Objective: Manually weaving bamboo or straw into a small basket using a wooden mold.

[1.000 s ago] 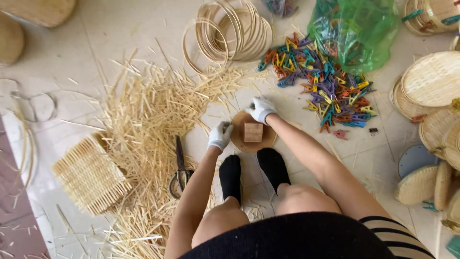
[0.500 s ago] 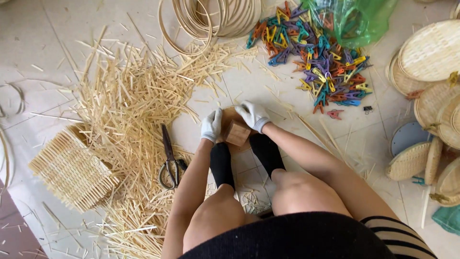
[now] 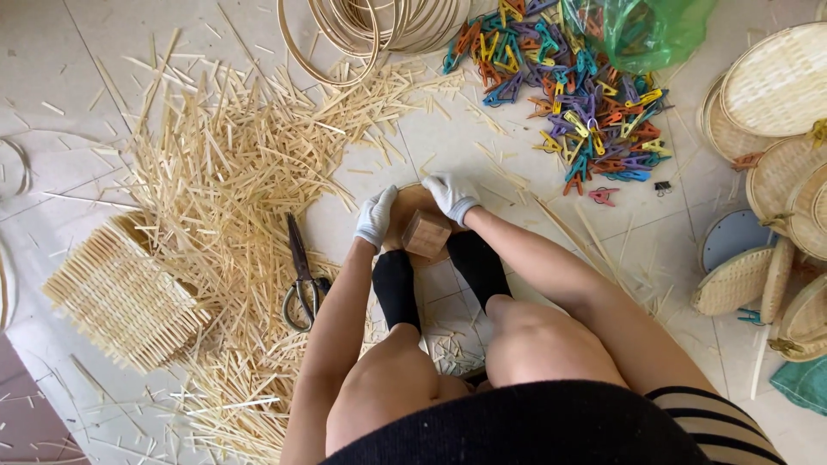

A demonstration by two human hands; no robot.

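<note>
— What sort of place am I sitting in?

— A floor workshop for bamboo basket craft. I sit on pale floor tiles (image 3: 69, 52), and left of my left hand (image 3: 376, 217) lie heaps of cut bamboo splints (image 3: 233, 172), scissors (image 3: 301, 275) and a woven mat (image 3: 121, 297).

— And on the other side?

— Beyond my right hand (image 3: 452, 196) is a pile of coloured clips (image 3: 568, 95) beside coiled hoops (image 3: 379, 26); well to its right, woven trays (image 3: 775, 82) are stacked.
</note>
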